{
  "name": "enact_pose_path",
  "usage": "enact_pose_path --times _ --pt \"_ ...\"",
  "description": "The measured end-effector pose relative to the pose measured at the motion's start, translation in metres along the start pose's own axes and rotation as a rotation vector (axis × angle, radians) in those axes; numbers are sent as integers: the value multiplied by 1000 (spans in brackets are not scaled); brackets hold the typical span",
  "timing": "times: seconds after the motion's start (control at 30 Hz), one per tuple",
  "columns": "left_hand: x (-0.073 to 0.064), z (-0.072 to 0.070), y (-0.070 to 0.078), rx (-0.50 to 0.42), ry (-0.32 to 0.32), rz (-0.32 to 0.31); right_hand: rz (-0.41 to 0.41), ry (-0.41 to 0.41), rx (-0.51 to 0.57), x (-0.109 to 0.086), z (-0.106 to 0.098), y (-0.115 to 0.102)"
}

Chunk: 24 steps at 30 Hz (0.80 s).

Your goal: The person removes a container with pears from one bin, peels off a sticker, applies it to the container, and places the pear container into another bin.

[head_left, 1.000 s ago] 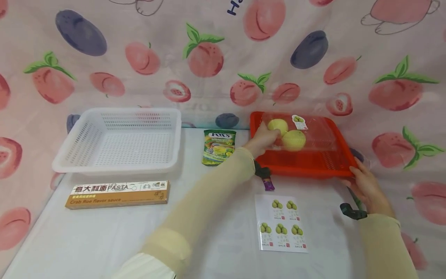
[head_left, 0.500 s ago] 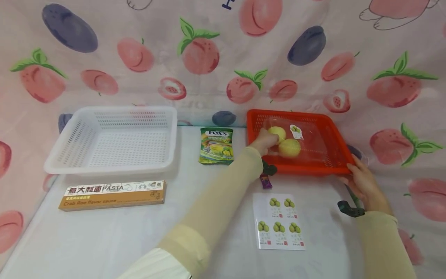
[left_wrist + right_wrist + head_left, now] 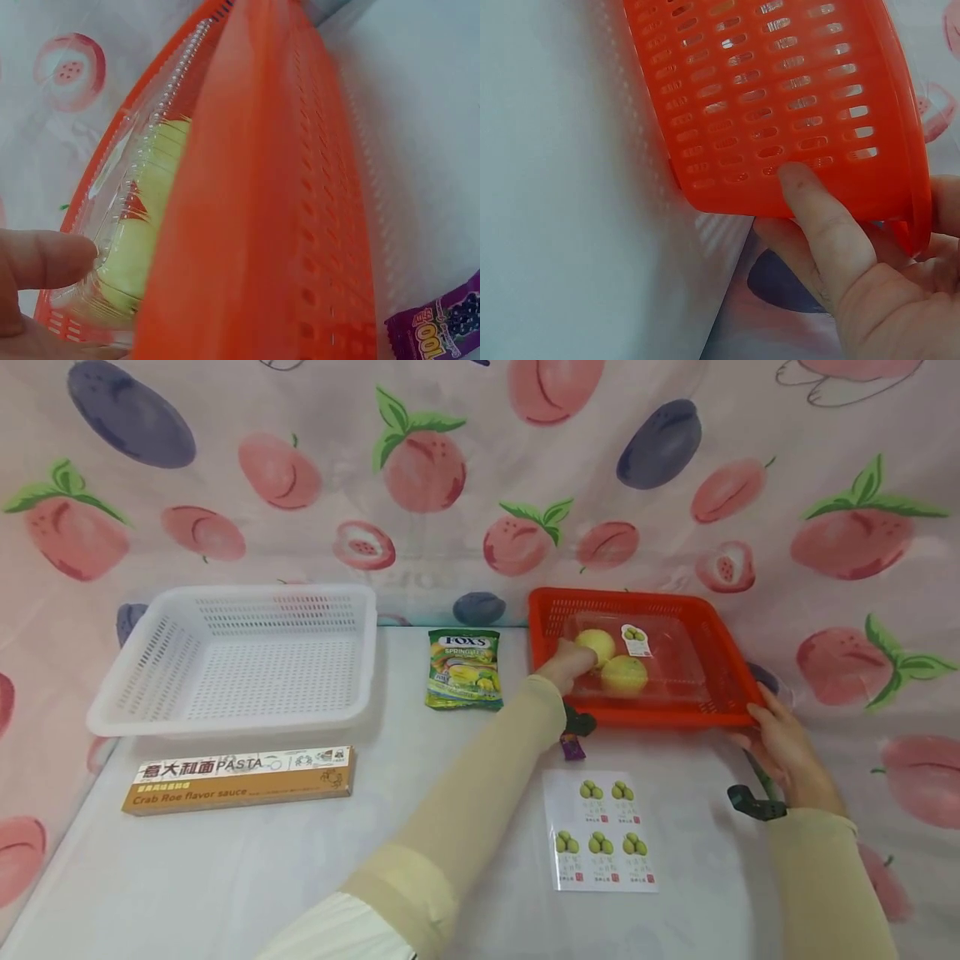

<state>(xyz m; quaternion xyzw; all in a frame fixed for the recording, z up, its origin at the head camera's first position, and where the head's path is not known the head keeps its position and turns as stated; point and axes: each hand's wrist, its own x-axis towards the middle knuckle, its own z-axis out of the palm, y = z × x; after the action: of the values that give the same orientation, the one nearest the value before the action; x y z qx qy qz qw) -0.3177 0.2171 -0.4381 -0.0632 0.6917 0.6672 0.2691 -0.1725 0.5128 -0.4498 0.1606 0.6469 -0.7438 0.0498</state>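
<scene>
A clear plastic clamshell box (image 3: 667, 664) with two round yellow-green fruits and a small fruit label lies inside the red basket (image 3: 645, 717). My left hand (image 3: 567, 665) holds its left end; in the left wrist view the thumb (image 3: 56, 259) presses on the clear box (image 3: 112, 225) and the other fingers are mostly hidden. At the basket's front right corner, my right hand (image 3: 787, 752) grips the rim. Seen from the right wrist, fingers (image 3: 825, 225) lie against the perforated wall of the red basket (image 3: 765, 135), with the thumb over the rim.
A white basket (image 3: 232, 727) stands at the back left, a pasta box (image 3: 240, 779) in front of it. Between the baskets lies a green Fox's candy bag (image 3: 463, 670). A purple candy packet (image 3: 572, 747) and a sticker sheet (image 3: 600, 831) lie before the red basket.
The clear box has come down from the height of the red basket's rim into the basket, with my left hand still on it. My right hand has kept its hold on the corner.
</scene>
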Motion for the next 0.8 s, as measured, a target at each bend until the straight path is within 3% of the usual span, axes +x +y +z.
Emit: enact_pose_path --times 0.23,0.37,0.53,0.67,0.8 --pt "-2 -5 7 80 -3 1 18 -8 59 3 3 0" --pt "-7 -6 20 140 17 30 5 -17 70 3 0 0" --pt "-20 -13 38 144 6 94 -8 -18 77 2 -3 2" --pt "-33 -27 55 177 -29 139 7 0 80 4 -3 2" --pt "-44 -50 71 215 -25 223 19 29 37 7 -1 1"
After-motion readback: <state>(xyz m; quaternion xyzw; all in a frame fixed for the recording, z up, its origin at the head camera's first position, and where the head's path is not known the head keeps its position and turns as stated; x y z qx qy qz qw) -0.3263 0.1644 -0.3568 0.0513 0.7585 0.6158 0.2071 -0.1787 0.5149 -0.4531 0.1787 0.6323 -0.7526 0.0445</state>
